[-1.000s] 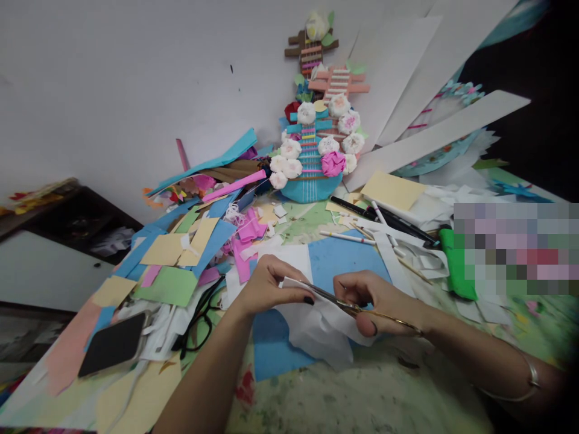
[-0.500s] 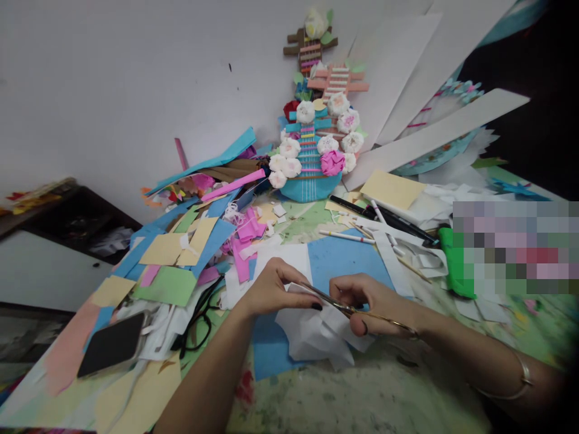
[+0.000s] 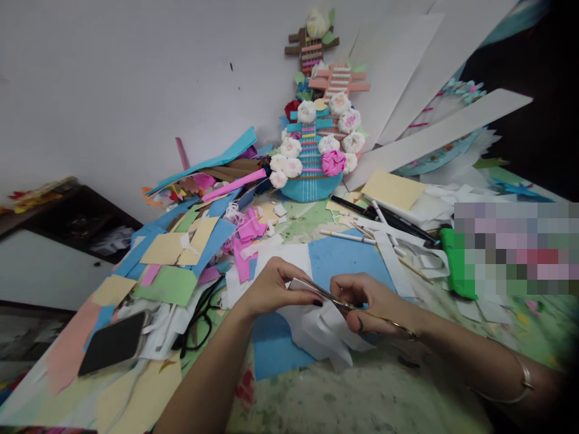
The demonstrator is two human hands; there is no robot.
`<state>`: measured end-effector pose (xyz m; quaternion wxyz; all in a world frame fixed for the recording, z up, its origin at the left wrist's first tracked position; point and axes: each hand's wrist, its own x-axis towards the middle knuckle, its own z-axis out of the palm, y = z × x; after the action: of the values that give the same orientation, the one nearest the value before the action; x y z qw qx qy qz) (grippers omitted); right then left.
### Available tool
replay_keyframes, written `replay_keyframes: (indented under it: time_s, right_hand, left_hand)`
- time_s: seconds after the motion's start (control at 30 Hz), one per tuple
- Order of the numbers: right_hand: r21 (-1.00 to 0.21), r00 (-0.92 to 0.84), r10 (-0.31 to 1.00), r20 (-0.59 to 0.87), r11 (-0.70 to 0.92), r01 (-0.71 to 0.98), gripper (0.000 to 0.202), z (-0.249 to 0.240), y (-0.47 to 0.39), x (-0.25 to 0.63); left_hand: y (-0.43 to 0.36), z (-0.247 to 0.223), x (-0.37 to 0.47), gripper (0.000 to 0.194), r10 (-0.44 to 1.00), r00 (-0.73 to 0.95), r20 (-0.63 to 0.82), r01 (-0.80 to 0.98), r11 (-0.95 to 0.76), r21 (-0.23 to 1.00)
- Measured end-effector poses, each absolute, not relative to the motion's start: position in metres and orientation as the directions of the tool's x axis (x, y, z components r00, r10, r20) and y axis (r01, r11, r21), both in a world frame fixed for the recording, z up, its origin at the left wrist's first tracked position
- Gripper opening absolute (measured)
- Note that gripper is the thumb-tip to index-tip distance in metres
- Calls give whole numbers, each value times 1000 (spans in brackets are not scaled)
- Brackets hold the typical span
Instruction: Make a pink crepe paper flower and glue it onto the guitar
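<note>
My left hand (image 3: 275,288) pinches a piece of white paper (image 3: 319,331) between thumb and fingers; the rest of it hangs down in loose folds. My right hand (image 3: 368,304) is closed on a pair of scissors (image 3: 389,322), thumb and fingers at the handles. The blades point left and lie along the paper's upper edge, close to my left fingertips. Below the hands lie a blue sheet (image 3: 283,346) and a white sheet (image 3: 289,252), both partly covered by my hands and the paper.
Paper scraps (image 3: 167,283), black-framed glasses (image 3: 199,325) and a phone (image 3: 113,343) crowd the left side. Paper instruments with crepe flowers (image 3: 310,163) lean on the wall. Pens (image 3: 346,236), white strips (image 3: 391,265) and a green object (image 3: 456,262) lie at right.
The hanging white paper has shifted and folded slightly, and my right thumb has moved in a little at the scissors. My left hand stays nearly in place.
</note>
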<state>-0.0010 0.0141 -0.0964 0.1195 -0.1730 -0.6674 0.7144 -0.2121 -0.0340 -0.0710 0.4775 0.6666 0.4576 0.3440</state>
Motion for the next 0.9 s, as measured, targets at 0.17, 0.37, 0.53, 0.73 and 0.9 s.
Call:
replay_keyframes:
  time_s: [0.17, 0.37, 0.53, 0.73, 0.9]
  right_hand:
    - [-995, -902, 422, -96, -57, 79, 60, -98, 14, -1]
    - [-986, -868, 468, -167, -96, 138, 57, -107, 15, -1]
    - [-972, -842, 485, -235, -134, 194, 53, -99, 14, -3]
    - [-975, -843, 491, -220, -144, 171, 50, -92, 15, -3]
    - [-981, -863, 475, -173, -160, 109, 49, -96, 17, 1]
  left_hand:
    - [-35, -70, -212, 16, 949, 316, -9, 280, -84, 956]
    - [-35, -72, -213, 13, 960, 277, -42, 261, -33, 965]
    - [-35, -72, -214, 16, 948, 317, -44, 261, -43, 964]
    - [-33, -76, -218, 25, 947, 317, -44, 309, -59, 949]
    - [-32, -76, -221, 29, 975, 219, 25, 195, -69, 978]
